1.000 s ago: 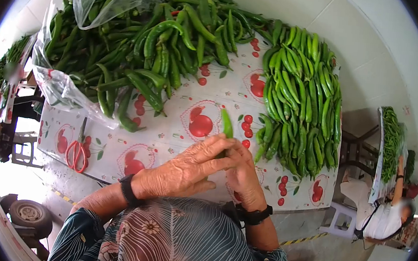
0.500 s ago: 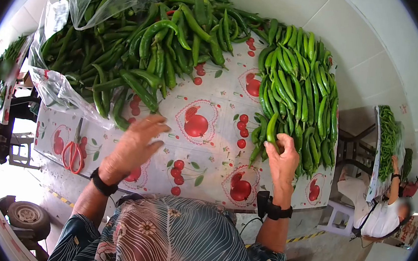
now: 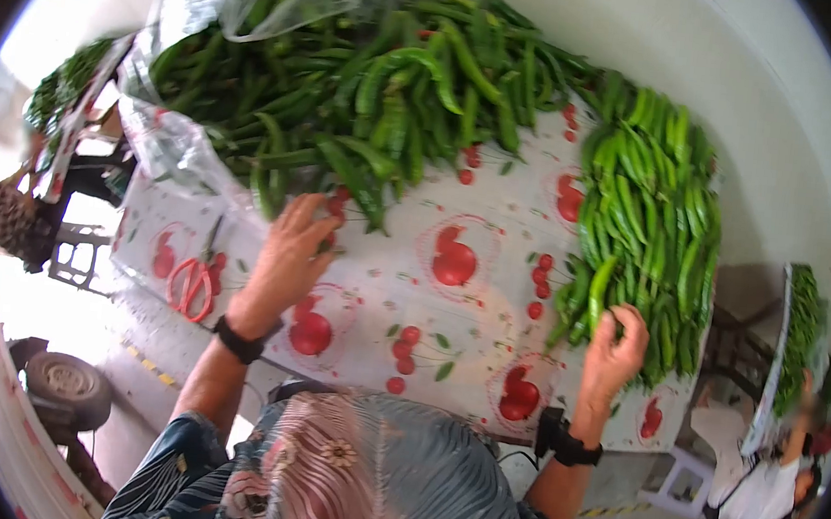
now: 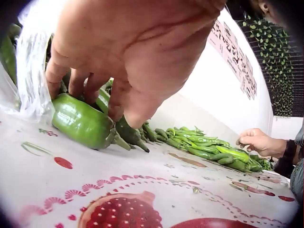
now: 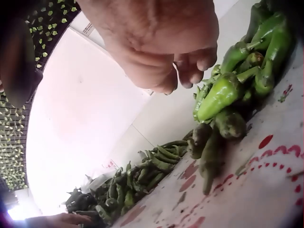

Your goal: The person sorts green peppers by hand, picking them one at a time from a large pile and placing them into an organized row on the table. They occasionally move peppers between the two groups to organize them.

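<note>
At the bottom of the frame is a dark patterned shirt [image 3: 344,483]; beyond it spreads a white tablecloth printed with red fruit [image 3: 378,281], metal scissors with red loop handles [image 3: 201,261] lying at its left. Right of centre, the right hand [image 3: 617,347] has loosely curled fingers that hold nothing, just beside a slim light-green pepper [image 3: 600,289] on the front of a neat stack of green peppers [image 3: 653,232]. Left of centre, the left hand [image 3: 286,257] spreads loosely bent, ungripping fingers over a fat glossy green pepper [image 4: 83,122]. Farther, at upper left, a loose heap of green peppers [image 3: 400,108] spills from a clear plastic bag [image 3: 181,152].
</note>
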`<state>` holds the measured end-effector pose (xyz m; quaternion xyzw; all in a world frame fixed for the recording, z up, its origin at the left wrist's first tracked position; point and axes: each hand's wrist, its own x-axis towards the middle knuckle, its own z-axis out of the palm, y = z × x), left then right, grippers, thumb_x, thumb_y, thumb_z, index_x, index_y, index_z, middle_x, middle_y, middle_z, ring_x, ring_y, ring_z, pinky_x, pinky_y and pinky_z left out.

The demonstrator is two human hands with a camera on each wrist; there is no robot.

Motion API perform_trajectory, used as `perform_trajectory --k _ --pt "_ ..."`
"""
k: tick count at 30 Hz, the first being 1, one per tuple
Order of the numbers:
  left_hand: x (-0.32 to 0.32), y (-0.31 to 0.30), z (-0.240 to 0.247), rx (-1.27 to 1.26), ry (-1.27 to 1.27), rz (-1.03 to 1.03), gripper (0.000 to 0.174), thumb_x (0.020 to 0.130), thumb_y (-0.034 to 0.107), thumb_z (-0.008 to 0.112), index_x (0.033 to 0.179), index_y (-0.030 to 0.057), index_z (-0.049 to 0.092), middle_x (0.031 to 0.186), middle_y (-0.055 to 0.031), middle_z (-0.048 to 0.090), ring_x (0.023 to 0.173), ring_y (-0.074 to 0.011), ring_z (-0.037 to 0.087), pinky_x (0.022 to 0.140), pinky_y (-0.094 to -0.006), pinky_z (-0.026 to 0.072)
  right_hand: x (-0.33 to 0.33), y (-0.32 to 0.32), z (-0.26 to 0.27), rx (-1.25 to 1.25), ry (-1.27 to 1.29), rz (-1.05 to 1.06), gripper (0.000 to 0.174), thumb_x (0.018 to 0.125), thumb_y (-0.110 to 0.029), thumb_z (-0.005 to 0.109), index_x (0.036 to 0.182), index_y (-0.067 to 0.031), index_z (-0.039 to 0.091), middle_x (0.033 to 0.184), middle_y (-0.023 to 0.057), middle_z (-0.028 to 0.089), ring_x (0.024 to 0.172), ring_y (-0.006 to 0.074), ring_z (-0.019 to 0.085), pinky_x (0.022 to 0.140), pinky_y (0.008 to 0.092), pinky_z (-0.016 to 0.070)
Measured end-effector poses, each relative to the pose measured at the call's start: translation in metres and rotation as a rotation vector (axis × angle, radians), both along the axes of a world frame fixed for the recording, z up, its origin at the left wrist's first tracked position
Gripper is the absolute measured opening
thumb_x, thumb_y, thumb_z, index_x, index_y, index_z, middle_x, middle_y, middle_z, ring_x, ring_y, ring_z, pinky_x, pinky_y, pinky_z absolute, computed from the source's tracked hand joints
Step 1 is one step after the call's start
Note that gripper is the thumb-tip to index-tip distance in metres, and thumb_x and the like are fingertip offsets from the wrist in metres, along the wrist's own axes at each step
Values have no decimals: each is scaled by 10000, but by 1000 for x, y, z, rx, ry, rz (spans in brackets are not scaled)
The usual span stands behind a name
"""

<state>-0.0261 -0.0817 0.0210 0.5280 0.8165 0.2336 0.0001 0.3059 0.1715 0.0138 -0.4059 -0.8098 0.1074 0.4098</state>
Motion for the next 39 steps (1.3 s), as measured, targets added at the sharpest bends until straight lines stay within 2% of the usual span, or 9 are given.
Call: perform_trajectory --k 2,4,10,15,19,26,29,32,39 --pt "-2 4 3 -24 -55 36 381 736 89 669 1109 59 599 1339 -192 434 1273 -383 380 1041 -456 344 -4 -13 8 -287 73 -49 80 876 -31 602 955 -20 611 880 56 628 678 125 528 603 239 443" --pt "-3 7 -3 -100 -42 53 356 753 73 629 1109 79 601 1332 -162 452 1274 -370 382 1028 -487 346 -10 -21 13 -289 68 61 81 879 -48 607 956 -23 615 825 33 622 620 89 485 563 224 417" --pt "18 20 -4 -222 -201 3 310 781 53 579 1090 72 601 1262 -109 526 1220 -310 453 987 -475 378 -36 -41 12 -531 -33 343 125 851 -42 616 975 -26 613 823 68 634 638 135 544 571 266 456" --pt "62 29 -1 -201 -192 -271 393 780 56 594 1171 77 562 1194 -117 562 1185 -284 493 977 -450 394 -57 -59 -1 -581 -263 521 297 778 -37 645 1069 -34 583 919 152 643 813 343 625 734 393 510" --pt "69 37 10 -237 -319 -389 431 776 18 570 1203 70 543 1184 -129 570 1175 -292 507 980 -447 403 -74 -76 3 -655 -270 629 424 739 -100 711 1128 -35 556 1123 163 601 952 337 617 815 390 500" --pt "68 45 16 -12 -791 -451 414 772 -44 487 1178 22 540 1267 -181 534 1134 -345 558 981 -395 445 -91 -85 5 -612 -131 663 438 692 -77 748 1082 -35 553 1208 168 549 1063 353 569 886 407 473" --pt "78 46 13 22 -802 -474 397 763 -38 495 1152 11 557 1269 -190 531 1150 -326 556 983 -391 444 -91 -82 16 -390 -201 563 432 670 -64 755 1055 -39 560 1227 158 534 1115 357 533 926 427 442" --pt "80 50 4 23 -742 -494 372 757 -29 521 1123 4 576 1283 -195 523 1152 -322 557 976 -385 449 -90 -80 14 -236 -281 719 452 646 -53 757 1053 -43 560 1239 155 523 1158 363 494 958 433 415" --pt "60 61 12 51 -693 -339 330 757 -4 625 1083 52 623 1295 -146 539 1179 -330 534 981 -381 445 -96 -82 1 -322 -284 691 486 644 -66 749 1097 -54 572 1123 129 561 1074 342 511 901 434 439"
